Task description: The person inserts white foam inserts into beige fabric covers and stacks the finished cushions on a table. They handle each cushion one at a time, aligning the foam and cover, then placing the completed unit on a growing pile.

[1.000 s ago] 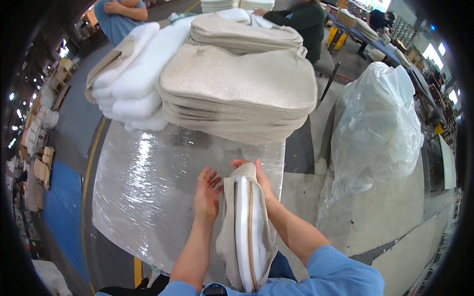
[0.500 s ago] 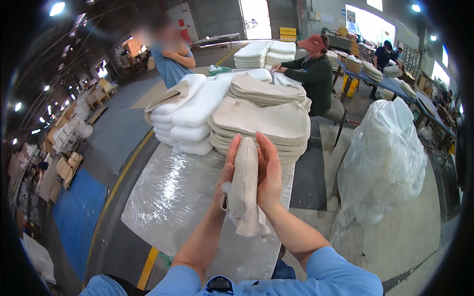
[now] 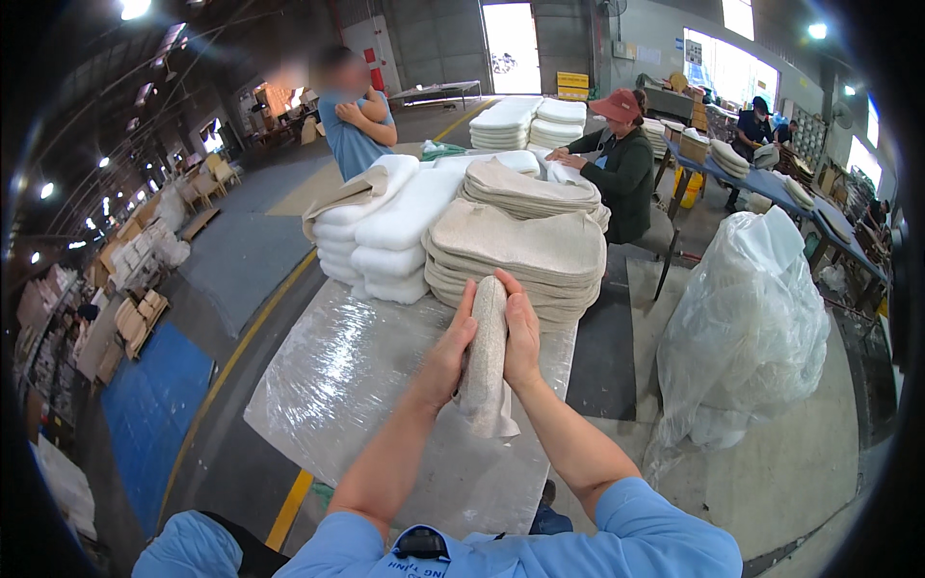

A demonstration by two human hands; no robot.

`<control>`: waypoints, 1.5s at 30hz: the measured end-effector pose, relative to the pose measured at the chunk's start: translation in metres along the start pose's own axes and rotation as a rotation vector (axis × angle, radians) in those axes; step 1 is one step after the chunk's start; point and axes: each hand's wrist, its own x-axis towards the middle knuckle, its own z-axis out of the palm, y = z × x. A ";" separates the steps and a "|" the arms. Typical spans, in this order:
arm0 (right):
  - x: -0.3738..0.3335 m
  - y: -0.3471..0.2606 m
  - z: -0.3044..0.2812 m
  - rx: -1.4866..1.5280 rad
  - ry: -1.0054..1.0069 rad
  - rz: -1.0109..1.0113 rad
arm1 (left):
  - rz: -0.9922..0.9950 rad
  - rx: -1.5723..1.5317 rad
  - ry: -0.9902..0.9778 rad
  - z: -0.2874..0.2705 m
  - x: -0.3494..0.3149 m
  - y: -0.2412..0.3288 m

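Between my two palms a beige fabric cushion cover (image 3: 486, 342) stands on edge, its loose lower end hanging toward me. My left hand (image 3: 448, 349) presses its left side and my right hand (image 3: 521, 337) its right side, with the fingertips close together at the top. Whether padding fills the cover is hidden. Just beyond my fingers lies a stack of beige covers (image 3: 515, 241), with another beige stack (image 3: 530, 188) behind it. White foam pads (image 3: 400, 231) are piled to the left of them, a beige cover draped over the far-left pile.
The table (image 3: 328, 376) under my hands is wrapped in shiny plastic. A big clear plastic bag (image 3: 742, 337) stands at the right. Across the table a person in a red cap (image 3: 621, 159) handles white pads; another person in blue (image 3: 356, 125) stands at far left. A long blue table (image 3: 752, 178) runs at right.
Both hands have closed in tighter on the cover, which now looks narrower and more upright. The fingertips have drawn together at its top. The view has shifted slightly.
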 end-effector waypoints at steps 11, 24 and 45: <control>-0.026 -0.039 0.017 -0.379 -0.217 0.019 | 0.134 0.095 0.156 -0.006 0.001 -0.017; 0.009 -0.067 -0.070 0.260 -0.154 0.382 | 0.078 0.362 -0.020 0.039 -0.121 -0.046; -0.021 -0.062 -0.063 -0.789 0.027 -0.286 | -0.132 1.606 -0.308 0.011 0.054 0.091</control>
